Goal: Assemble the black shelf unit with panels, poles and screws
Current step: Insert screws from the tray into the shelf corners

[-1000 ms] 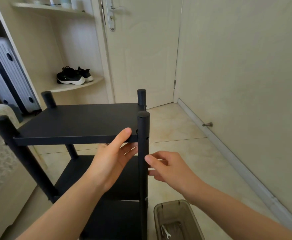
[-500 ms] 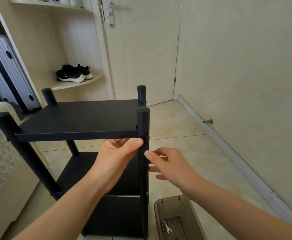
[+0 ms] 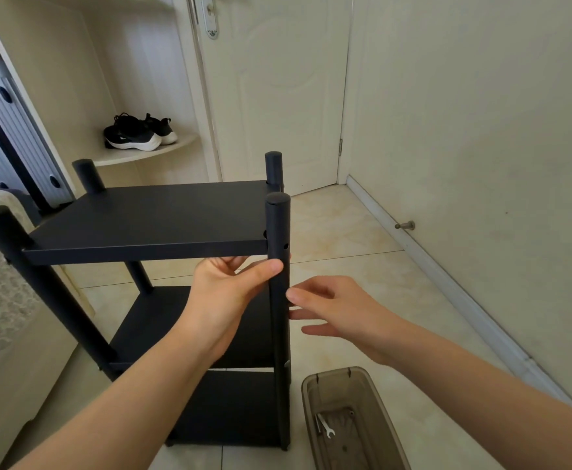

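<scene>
Head view: compared with a second earlier, the left hand (image 3: 225, 293) had dropped off the front edge of the top panel (image 3: 155, 215). Its fingers curled up beneath that panel, and the thumb tip pressed on the front right pole (image 3: 278, 334) just under it. Whether the hidden fingers clasped the pole could not be told. The right hand (image 3: 342, 313) had loosened from its single pointing finger. Its fingers were spread wide and held nothing, with the index tip at the pole's right edge; contact was uncertain. More of the brown plastic tray (image 3: 315, 395) showed at the lower middle, with a small wrench (image 3: 325, 429) inside.

The black shelf unit (image 3: 210, 408) stood upright on the tiled floor (image 3: 345, 239), filling the centre and left of the frame. It was matte black, with three flat panels stacked between four round poles. The pole tops were capped and rose a little above the top panel. A small hole (image 3: 285, 246) showed on the front right pole level with that panel.

Black shoes (image 3: 138, 134) sat on a curved shelf at upper left, beside a closed door (image 3: 277, 96).
</scene>
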The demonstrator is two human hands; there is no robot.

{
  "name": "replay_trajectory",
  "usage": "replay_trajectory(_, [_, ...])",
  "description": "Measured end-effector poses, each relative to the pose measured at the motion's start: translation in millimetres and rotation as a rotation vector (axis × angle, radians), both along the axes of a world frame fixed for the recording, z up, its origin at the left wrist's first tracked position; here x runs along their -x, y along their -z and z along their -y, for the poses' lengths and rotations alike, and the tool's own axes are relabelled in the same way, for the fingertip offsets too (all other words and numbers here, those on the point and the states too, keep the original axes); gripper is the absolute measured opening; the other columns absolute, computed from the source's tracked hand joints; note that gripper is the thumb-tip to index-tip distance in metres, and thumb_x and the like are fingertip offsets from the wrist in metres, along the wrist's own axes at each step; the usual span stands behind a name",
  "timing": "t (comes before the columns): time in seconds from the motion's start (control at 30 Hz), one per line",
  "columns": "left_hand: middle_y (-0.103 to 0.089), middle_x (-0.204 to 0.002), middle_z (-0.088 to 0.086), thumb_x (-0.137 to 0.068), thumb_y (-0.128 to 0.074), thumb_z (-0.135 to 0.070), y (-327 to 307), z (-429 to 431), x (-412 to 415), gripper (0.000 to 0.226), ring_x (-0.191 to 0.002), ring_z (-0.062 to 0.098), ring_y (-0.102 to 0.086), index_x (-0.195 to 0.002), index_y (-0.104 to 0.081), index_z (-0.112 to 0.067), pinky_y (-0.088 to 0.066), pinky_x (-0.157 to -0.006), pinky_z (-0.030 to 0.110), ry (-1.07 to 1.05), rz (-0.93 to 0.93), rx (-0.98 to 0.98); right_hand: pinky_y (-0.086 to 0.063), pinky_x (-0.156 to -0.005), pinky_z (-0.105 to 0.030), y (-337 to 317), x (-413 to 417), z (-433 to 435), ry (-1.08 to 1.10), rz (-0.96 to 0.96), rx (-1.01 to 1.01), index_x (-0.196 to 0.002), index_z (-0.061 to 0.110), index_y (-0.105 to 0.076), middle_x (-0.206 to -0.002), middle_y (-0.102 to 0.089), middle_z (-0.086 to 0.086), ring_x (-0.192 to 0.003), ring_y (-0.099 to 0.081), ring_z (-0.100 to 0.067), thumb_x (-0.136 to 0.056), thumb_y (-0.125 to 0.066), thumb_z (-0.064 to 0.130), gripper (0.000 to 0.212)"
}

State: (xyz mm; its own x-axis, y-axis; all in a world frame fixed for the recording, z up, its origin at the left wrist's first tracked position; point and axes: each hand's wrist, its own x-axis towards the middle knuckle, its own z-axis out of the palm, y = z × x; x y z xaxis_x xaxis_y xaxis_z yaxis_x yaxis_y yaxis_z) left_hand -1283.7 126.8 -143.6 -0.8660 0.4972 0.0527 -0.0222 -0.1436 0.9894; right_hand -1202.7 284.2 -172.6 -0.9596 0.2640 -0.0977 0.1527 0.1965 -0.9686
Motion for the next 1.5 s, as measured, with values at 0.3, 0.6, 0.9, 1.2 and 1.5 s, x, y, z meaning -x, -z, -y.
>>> replay_trajectory(0.3, [-0.072, -0.110, 0.019, -0.044, -0.086, -0.038, -3.1, -1.1, -0.2, 0.069, -0.107, 0.028, -0.070, -0.103, -0.070, -0.005, -0.049, -0.105, 0.051, 0.004, 0.019, -0.021, -0.057, -0.072, -0.019, 54.6, -10.3, -31.8, -0.013, 0.255, -0.130, -0.106, 0.025, -0.067, -0.101, -0.072, 0.005, -0.090, -0.070, -0.007, -0.092, -0.067, 0.023, 0.015])
replay_trajectory(0.6, [-0.072, -0.108, 0.019, -0.062, -0.081, -0.020, 1.3, -1.3, 0.9, 0.036, -0.107, 0.029, -0.071, -0.095, -0.070, -0.009, -0.052, -0.102, 0.048, 0.054, 0.042, -0.115, -0.047, -0.068, -0.021, 155.9, -20.0, -43.0, -0.240, 0.625, -0.531, -0.104, 0.012, -0.070, -0.097, -0.067, -0.004, -0.092, -0.063, -0.018, -0.092, -0.063, 0.025, 0.019])
replay_trajectory(0.9, [-0.072, -0.113, 0.013, -0.071, -0.075, -0.013, 1.7, -3.1, 2.0, 0.042, -0.110, 0.025, -0.070, -0.111, -0.064, -0.005, -0.058, -0.091, 0.034, 0.105, 0.052, -0.186, -0.044, -0.077, -0.025, 268.8, -5.5, -39.4, -0.295, 0.793, -0.644, -0.115, 0.005, -0.061, -0.118, -0.065, -0.013, -0.106, -0.064, -0.026, -0.093, -0.060, 0.021, 0.026])
replay_trajectory(1.2, [-0.074, -0.099, 0.001, -0.076, -0.070, -0.009, 3.6, -3.2, 5.7, 0.033, -0.112, 0.025, -0.069, -0.108, -0.063, -0.010, -0.057, -0.091, 0.034, 0.161, 0.023, -0.189, -0.047, -0.093, -0.029, 334.8, 11.3, -41.4, -0.323, 0.729, -0.667, -0.132, 0.018, -0.053, -0.129, -0.059, -0.006, -0.114, -0.058, -0.023, -0.095, -0.057, 0.011, 0.038])
replay_trajectory(1.5, [-0.073, -0.098, 0.002, -0.073, -0.074, -0.014, 5.1, -3.7, 8.2, 0.020, -0.110, 0.025, -0.068, -0.091, -0.067, -0.014, -0.055, -0.098, 0.039, 0.176, -0.001, -0.186, -0.048, -0.094, -0.029, 369.2, 12.9, -37.7, -0.385, 0.631, -0.759, -0.114, 0.027, -0.056, -0.121, -0.060, -0.001, -0.102, -0.058, -0.016, -0.095, -0.056, 0.015, 0.023])
